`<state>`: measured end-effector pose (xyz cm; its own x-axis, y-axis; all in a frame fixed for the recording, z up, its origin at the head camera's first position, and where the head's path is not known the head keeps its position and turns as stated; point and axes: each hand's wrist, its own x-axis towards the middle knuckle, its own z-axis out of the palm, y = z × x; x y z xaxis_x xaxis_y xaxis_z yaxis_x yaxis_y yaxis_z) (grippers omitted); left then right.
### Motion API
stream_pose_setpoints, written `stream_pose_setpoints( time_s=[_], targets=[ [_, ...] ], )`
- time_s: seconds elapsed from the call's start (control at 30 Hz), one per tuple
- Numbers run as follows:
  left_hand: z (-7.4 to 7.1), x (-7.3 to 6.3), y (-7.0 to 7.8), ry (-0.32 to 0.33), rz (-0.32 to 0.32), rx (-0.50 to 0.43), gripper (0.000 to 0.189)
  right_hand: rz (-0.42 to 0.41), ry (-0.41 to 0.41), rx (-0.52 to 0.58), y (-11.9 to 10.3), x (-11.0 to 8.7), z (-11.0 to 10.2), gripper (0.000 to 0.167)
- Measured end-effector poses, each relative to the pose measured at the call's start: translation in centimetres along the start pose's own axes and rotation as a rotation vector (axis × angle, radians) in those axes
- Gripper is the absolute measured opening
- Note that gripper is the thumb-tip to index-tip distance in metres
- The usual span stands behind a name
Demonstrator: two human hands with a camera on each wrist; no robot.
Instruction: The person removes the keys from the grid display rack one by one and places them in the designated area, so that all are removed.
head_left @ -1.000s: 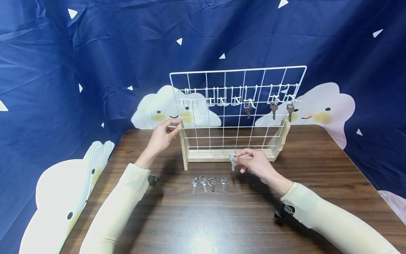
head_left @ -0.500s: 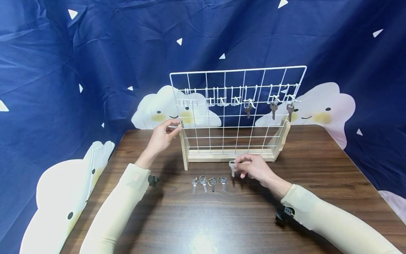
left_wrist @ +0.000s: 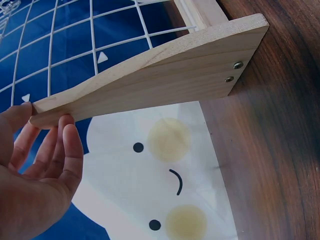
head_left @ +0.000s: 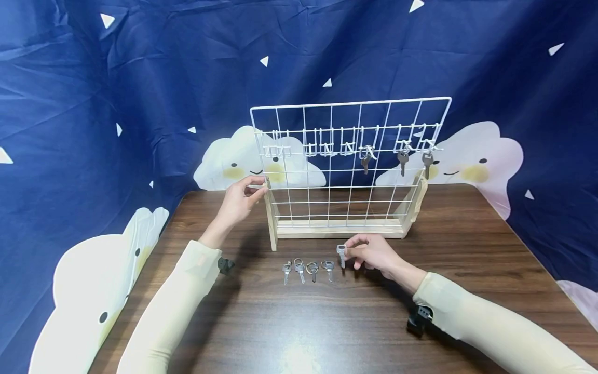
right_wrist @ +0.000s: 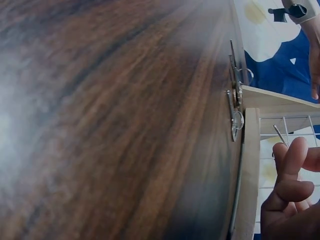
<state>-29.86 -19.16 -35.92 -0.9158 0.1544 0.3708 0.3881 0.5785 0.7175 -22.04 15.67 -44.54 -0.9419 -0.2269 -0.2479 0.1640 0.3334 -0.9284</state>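
My left hand (head_left: pixel 237 202) pinches the upper end of the rack's wooden side support (left_wrist: pixel 150 72) between thumb and fingers. In front of the rack, my right hand (head_left: pixel 374 253) holds a silver key (head_left: pixel 341 253) between thumb and fingers, blade pointing down, above the table. In the right wrist view only a thin bit of that key (right_wrist: pixel 280 134) sticks out past the fingertips. Several silver keys with rings, such as this key (head_left: pixel 329 268), lie in a row on the table just left of it. The white wire grid (head_left: pixel 329 186) stands upright in its wooden base (head_left: pixel 336 229).
White hooks (head_left: pixel 325 149) line the grid's upper part. Three darker keys hang at its right side, among them a key (head_left: pixel 403 163). A brown wood-grain table (head_left: pixel 261 322) lies beneath, and a blue curtain (head_left: pixel 187 67) with clouds hangs behind the rack.
My right hand has come down and toward me with the key, from the rack's base to beside the row of keys. My left hand has stayed on the side support.
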Motion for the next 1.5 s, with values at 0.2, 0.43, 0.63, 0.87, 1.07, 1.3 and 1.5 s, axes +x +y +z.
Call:
stream_pose_setpoints(
  time_s=[0.2, 0.43, 0.63, 0.87, 1.07, 1.3, 1.5],
  targets=[
    [0.0, 0.1, -0.1, 0.003, 0.001, -0.003, 0.031, 0.029, -0.019, -0.019, 0.3, 0.2, 0.2, 0.022],
    [-0.1, 0.0, -0.1, 0.006, 0.007, -0.013, 0.03, 0.036, -0.065, -0.034, 1.0, 0.4, 0.2, 0.021],
    [0.0, 0.0, 0.0, 0.005, 0.014, -0.02, 0.03, 0.048, -0.082, -0.037, 1.4, 0.4, 0.4, 0.021],
    [0.0, 0.0, 0.0, 0.001, 0.001, -0.02, 0.03, 0.056, -0.095, -0.057, 1.8, 0.5, 0.4, 0.019],
    [0.0, 0.0, 0.1, 0.004, 0.008, -0.011, 0.03, 0.056, -0.092, -0.07, 2.0, 0.4, 0.6, 0.016],
    [0.0, -0.1, 0.1, 0.007, 0.006, -0.012, 0.03, 0.046, -0.088, -0.072, 2.0, 0.3, 0.6, 0.019],
    [0.0, -0.1, 0.1, 0.005, 0.001, -0.016, 0.031, 0.05, -0.078, -0.073, 2.0, 0.1, 0.3, 0.02]
  ],
)
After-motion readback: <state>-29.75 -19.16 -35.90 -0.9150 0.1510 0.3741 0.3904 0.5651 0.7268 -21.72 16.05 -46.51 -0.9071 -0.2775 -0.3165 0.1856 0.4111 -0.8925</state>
